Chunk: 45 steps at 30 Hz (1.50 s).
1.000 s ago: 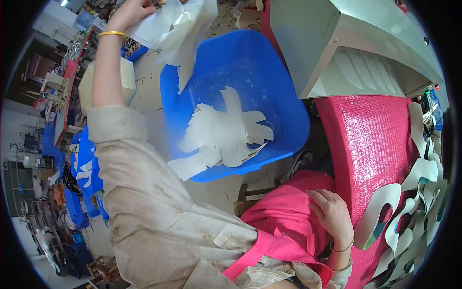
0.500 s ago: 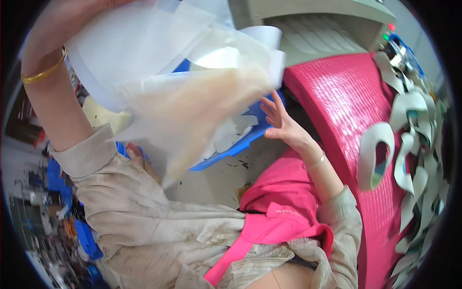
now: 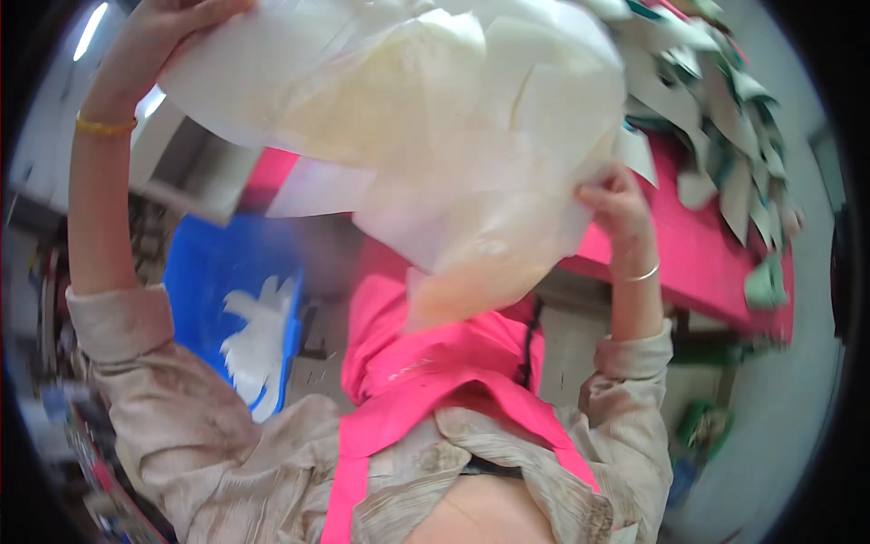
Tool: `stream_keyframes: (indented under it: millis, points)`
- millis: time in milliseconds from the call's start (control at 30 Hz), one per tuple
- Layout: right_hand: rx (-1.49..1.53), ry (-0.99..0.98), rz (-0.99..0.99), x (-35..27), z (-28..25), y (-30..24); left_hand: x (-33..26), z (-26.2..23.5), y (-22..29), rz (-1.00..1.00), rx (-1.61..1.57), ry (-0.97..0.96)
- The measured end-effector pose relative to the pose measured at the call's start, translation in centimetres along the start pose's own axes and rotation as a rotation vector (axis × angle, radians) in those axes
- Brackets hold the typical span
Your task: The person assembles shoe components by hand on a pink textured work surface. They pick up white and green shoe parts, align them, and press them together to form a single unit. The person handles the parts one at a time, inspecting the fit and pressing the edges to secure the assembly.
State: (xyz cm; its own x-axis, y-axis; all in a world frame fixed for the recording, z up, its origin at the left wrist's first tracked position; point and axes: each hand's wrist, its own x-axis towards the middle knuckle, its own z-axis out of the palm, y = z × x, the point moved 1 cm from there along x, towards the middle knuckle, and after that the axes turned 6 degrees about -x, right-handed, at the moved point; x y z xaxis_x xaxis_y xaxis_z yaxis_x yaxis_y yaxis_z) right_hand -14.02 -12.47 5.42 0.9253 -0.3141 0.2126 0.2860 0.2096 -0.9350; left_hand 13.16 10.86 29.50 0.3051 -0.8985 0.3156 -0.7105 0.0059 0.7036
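Observation:
A loose bundle of thin, translucent whitish sheets [image 3: 435,136] hangs spread between my hands in front of me, its lower tip reaching down over my pink apron. Up at the far left, my left hand [image 3: 168,45] is closed on the bundle's upper corner. My right hand [image 3: 623,213], lower and to the right, pinches the right edge of the same sheets. They overlap with uneven edges and are partly smeared by motion, so their exact material cannot be told.
At the left stands a blue bin [image 3: 207,272] with jagged white scraps [image 3: 258,349] in it. A pink table [image 3: 680,263] runs across the right, behind the sheets. Curved pale cut pieces [image 3: 725,136] with green undersides are heaped on it. A green container [image 3: 705,426] stands low at the right.
My right hand was open beside the sheets and now grips their edge. The bundle has spread out and shifted right. My view has turned, putting the bin at left and the table ahead.

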Motion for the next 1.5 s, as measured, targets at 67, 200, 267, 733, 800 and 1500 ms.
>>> stream_keyframes:
  millis: [67,200,267,733,800,1500]
  points:
    - [-0.279,0.216,-0.168,-6.1,-6.6,-4.8,2.6,7.3,0.2,0.130,-0.276,0.005]
    - [-0.770,0.422,0.151,-16.0,-13.0,-18.1,4.6,14.7,0.7,0.206,-0.584,-0.403]
    - [-0.972,0.581,0.321,-20.5,-15.0,-23.7,3.8,22.2,2.5,0.134,-0.841,-0.344]
    - [-1.936,0.099,1.110,-14.0,-28.4,-11.9,-4.7,50.3,-0.5,-0.669,-1.146,-0.510]
    - [-1.913,0.154,1.062,-15.3,-29.9,-10.9,-4.2,50.5,-0.8,-0.624,-1.115,-0.511]
    - [-0.355,1.089,0.768,-31.1,-10.8,-0.1,-2.3,48.1,1.1,0.701,-0.263,-0.708]
